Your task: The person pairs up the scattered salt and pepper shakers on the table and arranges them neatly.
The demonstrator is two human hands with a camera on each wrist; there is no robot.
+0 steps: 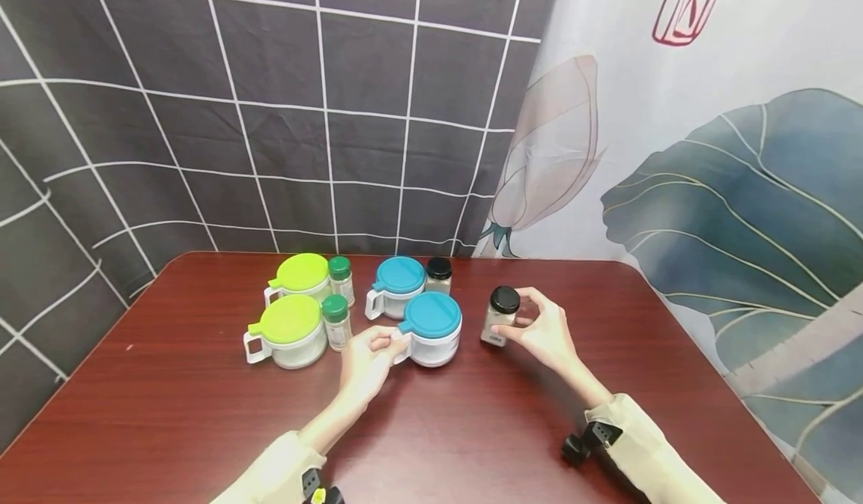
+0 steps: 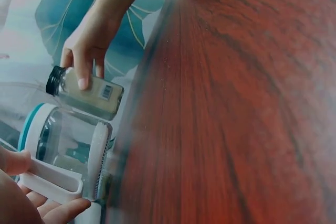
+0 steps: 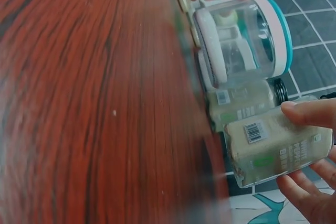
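My left hand [image 1: 366, 362] grips the white handle of the front blue-lidded clear seasoning pot [image 1: 433, 332]. In the left wrist view, thumb and fingers close round that handle [image 2: 55, 179]. To its right, my right hand [image 1: 544, 332] holds a black-capped spice jar [image 1: 497, 317] between thumb and fingers. The right wrist view shows pale powder and a barcode label on this spice jar [image 3: 278, 145], which tilts slightly. Behind the front pot stand a second blue-lidded pot [image 1: 399, 275] and another black-capped spice jar [image 1: 439, 273].
On the left of the brown table [image 1: 168, 384] stand two green-lidded pots, one in front [image 1: 290, 324] and one behind [image 1: 303, 273]. Beside them are two green-capped spice jars, a front one [image 1: 336, 320] and a rear one [image 1: 341, 279]. A dark gridded curtain [image 1: 270, 137] hangs behind the table.
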